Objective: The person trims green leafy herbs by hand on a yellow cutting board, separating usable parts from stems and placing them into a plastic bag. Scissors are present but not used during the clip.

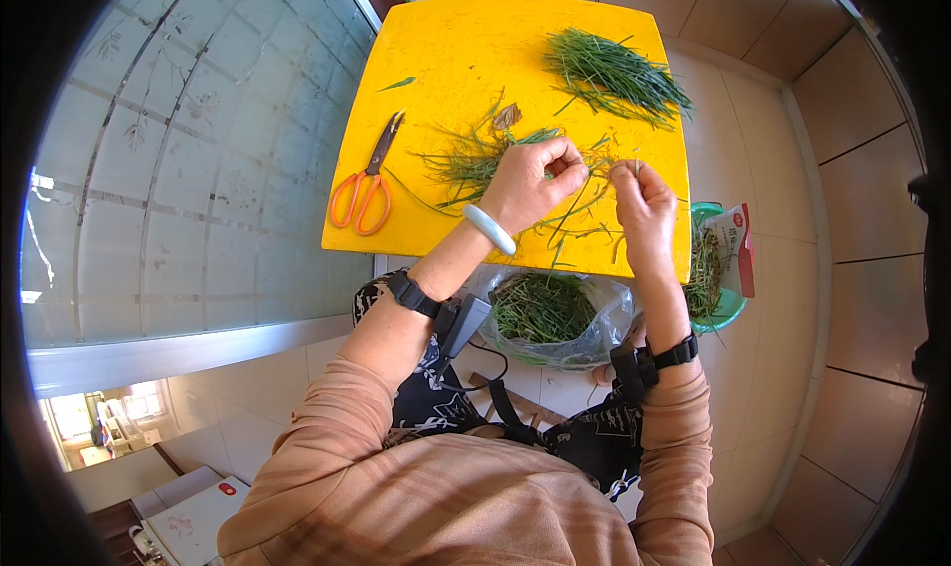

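Observation:
My left hand (536,174), with a pale bangle at its wrist, is over a loose heap of grass-like green leaves (468,161) on the yellow tabletop (461,53). Its thumb and forefinger are pinched together beside thin strands; whether they hold one is hard to see. To its right, my right hand (648,206) pinches a pale thin stem (637,163) between thumb and fingers. Scattered stems and yellowed bits (587,228) lie between and below both hands. A neater bundle of long green leaves (617,76) rests at the table's far right.
Orange-handled scissors (371,180) lie at the table's left, blades pointing away. A dry brown leaf (507,116) is near the heap. Below the near edge sits a clear plastic bag (605,336) of greens. A green basin (732,310) with plant scraps and a packet (735,250) stands right.

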{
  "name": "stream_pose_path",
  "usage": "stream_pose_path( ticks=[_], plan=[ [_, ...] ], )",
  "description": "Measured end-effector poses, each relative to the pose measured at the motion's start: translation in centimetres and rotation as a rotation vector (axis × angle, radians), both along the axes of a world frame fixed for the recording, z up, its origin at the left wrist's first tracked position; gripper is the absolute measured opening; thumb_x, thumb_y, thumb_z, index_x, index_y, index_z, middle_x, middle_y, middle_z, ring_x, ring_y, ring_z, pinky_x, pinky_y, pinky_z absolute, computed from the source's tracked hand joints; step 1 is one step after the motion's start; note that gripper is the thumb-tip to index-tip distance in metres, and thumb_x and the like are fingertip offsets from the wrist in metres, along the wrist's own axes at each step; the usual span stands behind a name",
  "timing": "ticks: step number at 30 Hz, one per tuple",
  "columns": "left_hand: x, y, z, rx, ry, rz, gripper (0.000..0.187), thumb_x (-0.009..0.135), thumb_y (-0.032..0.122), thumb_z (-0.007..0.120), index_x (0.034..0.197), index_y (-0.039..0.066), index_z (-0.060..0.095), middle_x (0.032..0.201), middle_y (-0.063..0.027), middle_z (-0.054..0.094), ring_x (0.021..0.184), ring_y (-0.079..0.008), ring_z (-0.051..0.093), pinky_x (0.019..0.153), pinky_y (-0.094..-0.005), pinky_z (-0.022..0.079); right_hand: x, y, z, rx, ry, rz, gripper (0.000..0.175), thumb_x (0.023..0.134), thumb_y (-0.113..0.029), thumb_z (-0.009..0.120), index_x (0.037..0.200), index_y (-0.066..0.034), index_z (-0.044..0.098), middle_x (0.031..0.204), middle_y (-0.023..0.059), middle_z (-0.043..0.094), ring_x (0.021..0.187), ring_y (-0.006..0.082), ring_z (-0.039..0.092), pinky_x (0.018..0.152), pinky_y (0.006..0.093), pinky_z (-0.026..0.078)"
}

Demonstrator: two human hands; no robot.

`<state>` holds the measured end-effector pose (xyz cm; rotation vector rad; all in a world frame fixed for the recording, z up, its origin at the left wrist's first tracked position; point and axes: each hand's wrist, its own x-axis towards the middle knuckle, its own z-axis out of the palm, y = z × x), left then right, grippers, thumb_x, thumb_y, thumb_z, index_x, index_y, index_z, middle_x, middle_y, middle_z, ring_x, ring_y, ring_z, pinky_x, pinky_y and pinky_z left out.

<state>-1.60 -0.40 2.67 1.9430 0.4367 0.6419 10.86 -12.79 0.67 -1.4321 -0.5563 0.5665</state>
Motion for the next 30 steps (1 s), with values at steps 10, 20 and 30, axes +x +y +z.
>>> stream_pose_path(
  ticks=[10, 20, 30],
  plan=[
    [0.1, 2.6, -1.6, -0.484, -0.053, -0.021, 0.012, 0.096, 0.014, 0.064, 0.093, 0.003, 0.066, 0.079, 0.0013, 0.063, 0.074, -0.0077, 0.058, 0.073, -0.0236, 0.048, 4.5, -2.6, -0.1, -0.245, -0.561, -0.007, 0.021, 0.094, -0.019, 0.064, 0.108, -0.0062, 0.074, 0.077, 0.0069, 0.069, 0.061, 0.0191, 0.061, 0.057, 0.0295, 0.047],
    [0.0, 2.8, -1.3, -0.662, -0.179, -0.101, 0.017, 0.101, 0.017, 0.056, 0.100, 0.003, 0.065, 0.102, -0.0112, 0.073, 0.092, -0.0171, 0.069, 0.090, -0.0313, 0.053, 4.3, -2.9, 1.2, -0.632, -0.715, -0.065, 0.025, 0.087, -0.024, 0.071, 0.107, -0.0109, 0.076, 0.065, 0.0128, 0.063, 0.060, 0.0275, 0.062, 0.062, 0.0370, 0.051],
    [0.1, 2.4, -1.5, -0.750, -0.195, -0.148, 0.018, 0.102, 0.019, 0.056, 0.099, 0.002, 0.063, 0.092, -0.0112, 0.072, 0.087, -0.0189, 0.070, 0.087, -0.0330, 0.055, 4.3, -3.0, 0.9, -0.485, -0.661, -0.140, 0.023, 0.087, -0.022, 0.074, 0.089, 0.0007, 0.069, 0.062, 0.0061, 0.050, 0.056, 0.0161, 0.044, 0.056, 0.0328, 0.041]
  ],
)
